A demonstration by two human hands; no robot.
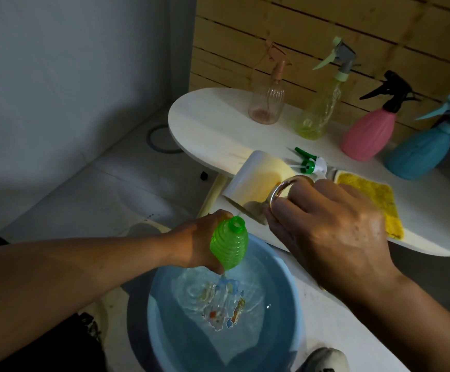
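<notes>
Over the blue basin (285, 334) off the near edge of the desk (213, 122), the left hand (199, 244) grips the green bottle (230, 248) while the right hand (334, 226) holds the tilted cup (256, 178) by its handle (covering part of the yellow cloth (377, 200) behind).

— Where's the basin (295, 304)?
— On the floor, straight below the left fingers (216, 267) and the bottle (229, 248) in them.
— And the cup (256, 178)?
— In the right fingers (277, 208), just above that bottle.
— Beyond them?
— On the counter (213, 122), the spray head (309, 163) and cloth (374, 200) lie just behind the right fingers, with four spray bottles (317, 114) farther back.
</notes>
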